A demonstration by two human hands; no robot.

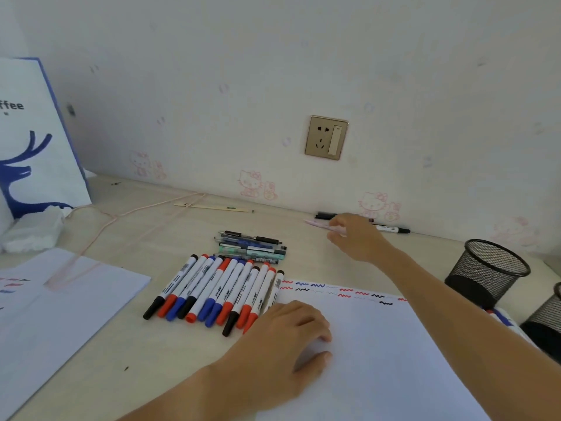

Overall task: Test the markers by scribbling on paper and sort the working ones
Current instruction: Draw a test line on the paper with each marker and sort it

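— On the pale desk (145, 354), what lies beside the sheet?

— A row of whiteboard markers (212, 294), red, blue and black caps, packed side by side just left of the paper (379, 354). Behind them sits a small stack of pens (252, 247).

— And the paper itself?

— White, with short red, blue and black scribbles (337, 291) in lines along its far edge.

— What does the left hand (285, 338) do?

— It rests on the paper's left part, fingers loosely bent and pressing the sheet, gripping nothing. It touches the nearest markers of the row.

— The right hand (358, 238)?

— Stretched out toward the wall, fingers curled round a pink pen (321, 225) whose tip sticks out to the left. Just behind it, against the wall, lie a dark marker (324, 215) and a white marker with a black cap (391, 229).

— Anything to the right?

— Two black mesh cups: one (488, 271) standing near the paper's far right corner, another (546, 323) cut by the frame edge.

— And to the left?

— A second sheet (60, 299) with coloured marks, a crumpled tissue (33, 229), a white and blue paper bag (36, 138), and a pink cord (100, 232) trailing across the desk.
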